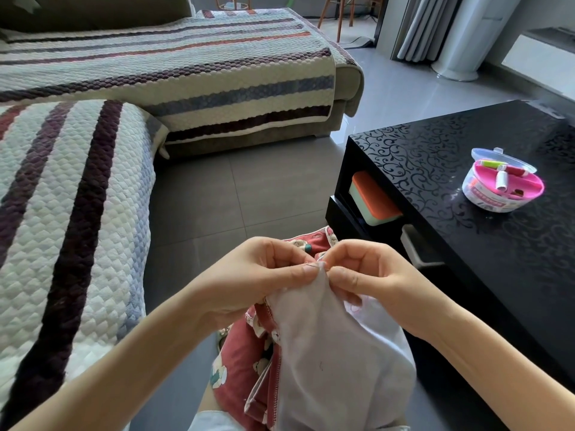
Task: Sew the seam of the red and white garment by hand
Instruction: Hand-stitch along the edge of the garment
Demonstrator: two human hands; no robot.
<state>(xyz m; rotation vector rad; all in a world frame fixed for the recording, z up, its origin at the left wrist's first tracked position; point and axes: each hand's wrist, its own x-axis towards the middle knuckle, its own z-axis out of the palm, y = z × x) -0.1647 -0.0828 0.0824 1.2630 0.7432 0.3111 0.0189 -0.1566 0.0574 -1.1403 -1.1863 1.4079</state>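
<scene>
Grey tiled floor (249, 181) across the middle of the frame, with a sofa (77, 213) under a striped quilted cover filling the left and upper left. At right, a glossy black table (466, 144) with a curling vine pattern. On its top, at right centre, a round plastic sewing kit (502, 188) with a pink tray and spools of thread, clear lid tipped up behind. On the table's lower shelf, an orange and green box (373, 202). Upper right: grey curtains (417, 23) and a white column-shaped appliance (466, 35). At lower centre, a red and white garment (326, 353), red floral print to the left and plain white cloth facing up, draped down towards the bottom edge. Both bare hands raised at its top edge, just below mid-frame, nearly touching each other. Left hand (258, 281) with thumb and curled fingers pinching the white fabric at the seam. Right hand (370, 275) just beside it, thumb and forefinger pressed narrowly together on the same spot of cloth, other fingers curled under. Needle and thread too small to make out between the fingertips.
</scene>
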